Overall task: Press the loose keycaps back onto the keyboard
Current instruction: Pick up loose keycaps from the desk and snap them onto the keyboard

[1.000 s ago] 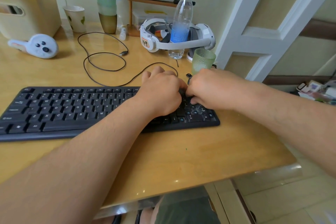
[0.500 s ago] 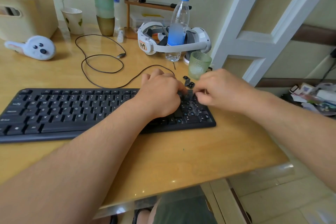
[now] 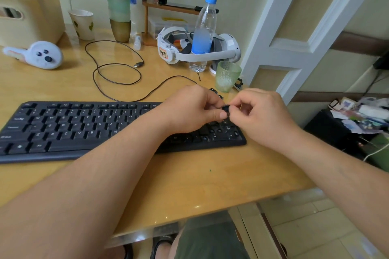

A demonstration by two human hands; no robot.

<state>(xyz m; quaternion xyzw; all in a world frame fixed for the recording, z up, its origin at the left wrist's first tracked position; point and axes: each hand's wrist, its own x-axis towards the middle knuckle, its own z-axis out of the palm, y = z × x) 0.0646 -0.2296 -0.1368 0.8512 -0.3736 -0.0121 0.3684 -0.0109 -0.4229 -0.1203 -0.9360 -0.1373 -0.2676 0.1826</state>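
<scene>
Both hands' fingertips (image 3: pixel 223 114) around keycap (image 3: pixel 225 108)

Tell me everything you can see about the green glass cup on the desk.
The green glass cup is a pale, see-through tumbler with a pebbled texture, wider at the rim than the base. It stands upright and looks empty, on the wooden desk behind the keyboard's right end, beside the water bottle and white headset. Neither hand touches it.
</scene>
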